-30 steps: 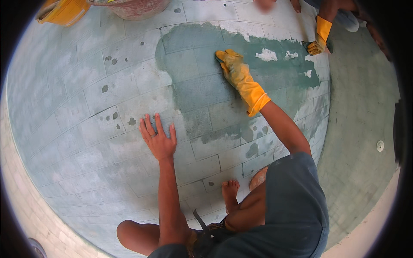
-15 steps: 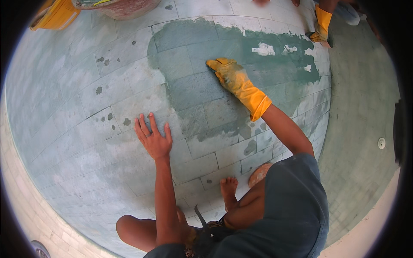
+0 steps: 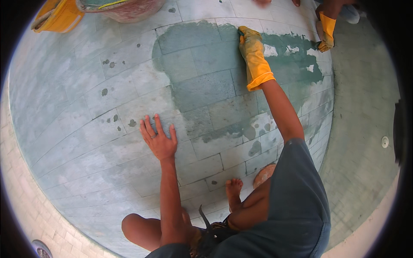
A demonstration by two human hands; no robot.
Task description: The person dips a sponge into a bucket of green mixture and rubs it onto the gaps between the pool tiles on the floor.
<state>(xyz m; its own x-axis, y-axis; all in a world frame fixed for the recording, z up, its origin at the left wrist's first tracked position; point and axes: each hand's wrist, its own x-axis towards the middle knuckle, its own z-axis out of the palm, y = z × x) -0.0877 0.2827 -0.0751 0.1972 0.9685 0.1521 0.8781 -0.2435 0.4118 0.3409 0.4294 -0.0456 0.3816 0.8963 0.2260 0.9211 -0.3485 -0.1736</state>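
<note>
My bare left hand [image 3: 160, 139] rests with fingers spread on pale grey-green floor tiles [image 3: 129, 157], just below several dark wet spots. My right hand [image 3: 253, 47] wears a long yellow rubber glove, smeared with grey-green. Its fingers are curled down near the far edge of a wet, dark green patch [image 3: 204, 88]. A dark sliver shows beside the gloved fingers, but what they hold is hidden. Around that hand, green slurry covers the tiles, with ragged white spots [image 3: 270, 50] to its right.
A yellow bucket [image 3: 71, 19] and a reddish mud-stained basin [image 3: 133, 10] stand at the far left. At the far right, another person's yellow-gloved hand [image 3: 327, 36] touches the floor. My bare foot [image 3: 233, 189] is near the front, beside a round reddish object [image 3: 263, 175].
My gloved right hand has swept away from me and to the right, toward the patch's far edge. The left hand stays on the same tiles; the view has shifted slightly.
</note>
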